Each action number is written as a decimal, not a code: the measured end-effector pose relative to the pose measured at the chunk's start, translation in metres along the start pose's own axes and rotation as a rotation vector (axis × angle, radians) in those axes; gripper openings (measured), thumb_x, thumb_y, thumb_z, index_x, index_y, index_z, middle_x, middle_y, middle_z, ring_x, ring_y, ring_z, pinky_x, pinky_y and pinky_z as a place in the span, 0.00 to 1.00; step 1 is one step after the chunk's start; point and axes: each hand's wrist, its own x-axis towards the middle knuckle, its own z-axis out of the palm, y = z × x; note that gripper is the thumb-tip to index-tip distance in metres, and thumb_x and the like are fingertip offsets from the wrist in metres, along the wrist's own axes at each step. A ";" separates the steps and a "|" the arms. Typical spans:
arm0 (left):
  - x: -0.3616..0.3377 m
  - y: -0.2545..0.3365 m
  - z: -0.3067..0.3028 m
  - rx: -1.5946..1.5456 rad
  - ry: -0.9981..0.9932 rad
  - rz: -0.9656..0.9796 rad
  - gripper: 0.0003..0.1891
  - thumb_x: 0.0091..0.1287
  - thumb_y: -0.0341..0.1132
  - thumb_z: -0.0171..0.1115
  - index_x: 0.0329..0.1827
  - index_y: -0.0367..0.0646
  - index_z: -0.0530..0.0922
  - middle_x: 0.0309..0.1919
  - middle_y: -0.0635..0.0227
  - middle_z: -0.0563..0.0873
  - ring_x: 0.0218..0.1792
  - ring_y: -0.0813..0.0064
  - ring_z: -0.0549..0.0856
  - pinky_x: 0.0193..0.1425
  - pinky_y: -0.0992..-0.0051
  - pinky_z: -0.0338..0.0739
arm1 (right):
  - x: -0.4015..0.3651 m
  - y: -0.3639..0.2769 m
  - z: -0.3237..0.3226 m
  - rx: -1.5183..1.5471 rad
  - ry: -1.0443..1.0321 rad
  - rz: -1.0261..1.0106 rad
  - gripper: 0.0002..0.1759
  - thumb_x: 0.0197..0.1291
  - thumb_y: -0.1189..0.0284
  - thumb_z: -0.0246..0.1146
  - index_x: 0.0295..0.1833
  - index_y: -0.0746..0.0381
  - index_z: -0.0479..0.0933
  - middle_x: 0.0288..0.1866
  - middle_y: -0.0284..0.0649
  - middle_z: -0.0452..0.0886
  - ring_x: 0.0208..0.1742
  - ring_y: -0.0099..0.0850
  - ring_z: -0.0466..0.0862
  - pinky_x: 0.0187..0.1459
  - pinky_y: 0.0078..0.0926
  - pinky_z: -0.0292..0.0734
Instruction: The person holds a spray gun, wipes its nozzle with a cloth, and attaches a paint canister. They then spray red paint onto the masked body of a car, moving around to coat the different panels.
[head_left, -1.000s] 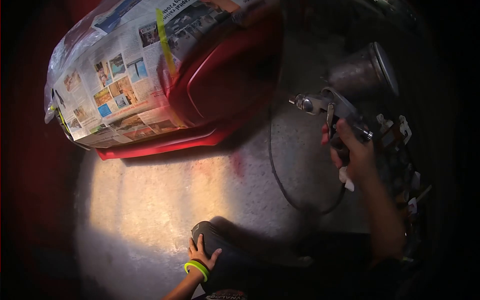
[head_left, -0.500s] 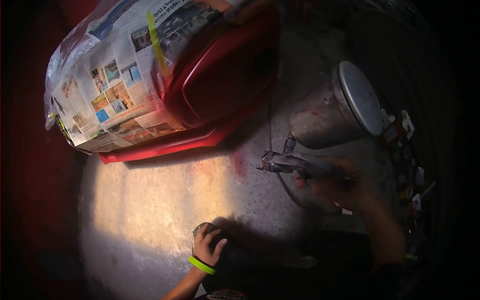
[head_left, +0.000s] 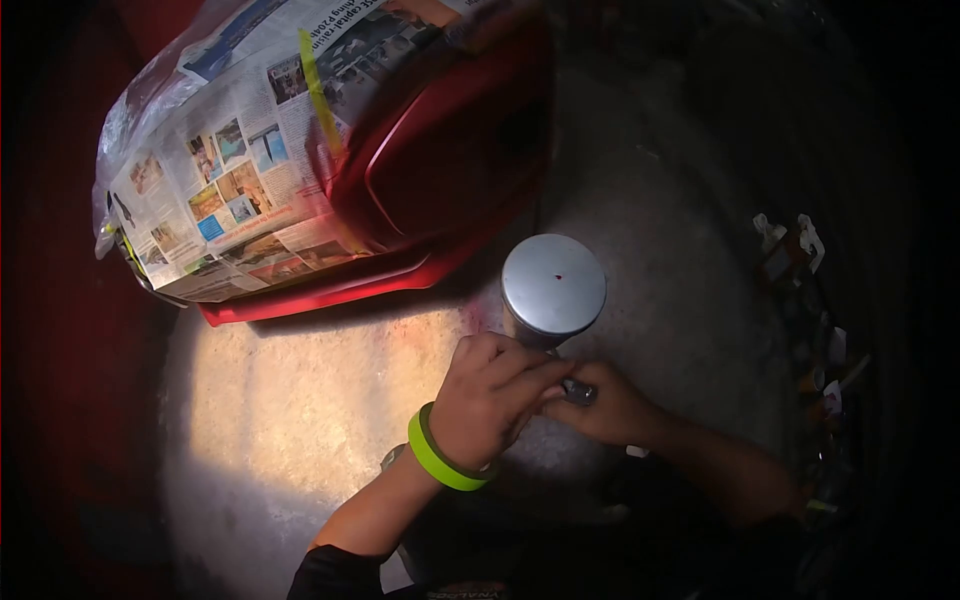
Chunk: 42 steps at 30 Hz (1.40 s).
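Note:
My right hand [head_left: 612, 408] is wrapped round the handle of a paint spray gun [head_left: 580, 392], whose grey rear end shows between my hands. My left hand [head_left: 488, 395], with a bright green wristband [head_left: 440, 458], reaches across with bent fingers closed on the gun body. Most of the gun is hidden under both hands. Its metal paint cup [head_left: 555, 285] stands above them, the round silver lid turned up towards me with a small red spot on it. To the upper left is a red painted panel [head_left: 455, 160], partly masked with newspaper [head_left: 215, 185] and yellow tape [head_left: 320, 90].
Clear plastic sheeting [head_left: 140, 110] covers the panel's far left side. Sunlight falls on the concrete floor [head_left: 300, 400], which has a faint red paint haze beside the panel. Assorted litter [head_left: 800, 245] lies along the dark right edge.
The spray gun has moved left and turned upright, its cup lid now facing up. My left hand has risen from near my knee and closed on the gun.

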 end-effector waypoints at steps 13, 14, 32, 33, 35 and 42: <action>-0.023 -0.008 0.014 -0.070 0.359 -0.140 0.11 0.61 0.26 0.71 0.46 0.40 0.85 0.37 0.66 0.87 0.37 0.72 0.82 0.46 0.73 0.74 | 0.015 0.020 0.010 0.102 0.103 0.079 0.16 0.64 0.63 0.69 0.48 0.64 0.82 0.34 0.36 0.85 0.34 0.22 0.82 0.39 0.25 0.77; -0.037 -0.006 0.027 -0.294 0.452 -0.324 0.11 0.62 0.27 0.71 0.47 0.40 0.84 0.37 0.68 0.86 0.37 0.74 0.81 0.45 0.74 0.74 | 0.014 0.014 0.010 0.123 0.126 0.165 0.16 0.66 0.62 0.68 0.50 0.64 0.81 0.36 0.35 0.84 0.30 0.20 0.81 0.34 0.23 0.74; -0.152 0.020 0.131 -1.808 0.384 -1.107 0.10 0.77 0.34 0.59 0.52 0.37 0.83 0.33 0.71 0.85 0.32 0.83 0.80 0.39 0.81 0.74 | 0.026 0.011 0.068 0.495 0.461 0.211 0.18 0.70 0.59 0.64 0.50 0.63 0.79 0.39 0.37 0.83 0.18 0.16 0.69 0.20 0.16 0.62; -0.151 0.020 0.130 -1.813 0.401 -1.119 0.10 0.77 0.34 0.59 0.52 0.37 0.83 0.33 0.71 0.85 0.32 0.83 0.80 0.39 0.81 0.74 | 0.027 0.011 0.070 0.510 0.460 0.209 0.17 0.70 0.59 0.64 0.50 0.63 0.79 0.39 0.37 0.83 0.17 0.16 0.69 0.19 0.16 0.62; -0.146 0.019 0.128 -1.823 0.438 -1.141 0.10 0.77 0.34 0.59 0.51 0.37 0.83 0.32 0.72 0.85 0.32 0.83 0.80 0.38 0.82 0.74 | 0.030 0.010 0.074 0.527 0.469 0.185 0.17 0.70 0.59 0.64 0.49 0.64 0.80 0.38 0.37 0.84 0.17 0.16 0.69 0.18 0.16 0.61; -0.150 0.000 0.139 -1.786 0.407 -1.102 0.12 0.77 0.36 0.59 0.52 0.36 0.83 0.36 0.69 0.86 0.33 0.81 0.82 0.39 0.80 0.76 | 0.043 0.017 0.080 0.461 0.521 0.086 0.15 0.70 0.62 0.65 0.47 0.65 0.81 0.37 0.36 0.84 0.16 0.16 0.69 0.17 0.16 0.61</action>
